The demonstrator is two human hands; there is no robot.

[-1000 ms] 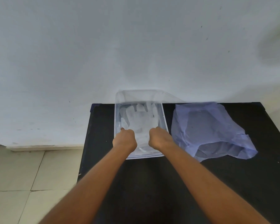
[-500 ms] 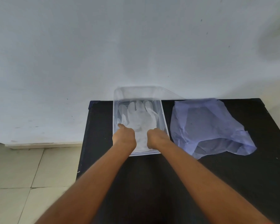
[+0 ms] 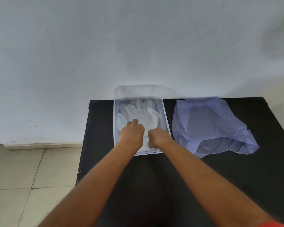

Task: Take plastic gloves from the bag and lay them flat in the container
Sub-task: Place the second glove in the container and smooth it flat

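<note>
Gloves flat in container, fingers toward wall

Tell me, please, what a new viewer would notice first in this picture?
Two bare hands, the left hand and the right hand, press on a translucent glove lying in a clear container at the far edge of the black table. To the right of the container lies a crumpled bluish plastic bag.

Head view, looking down, close tabletop
</note>
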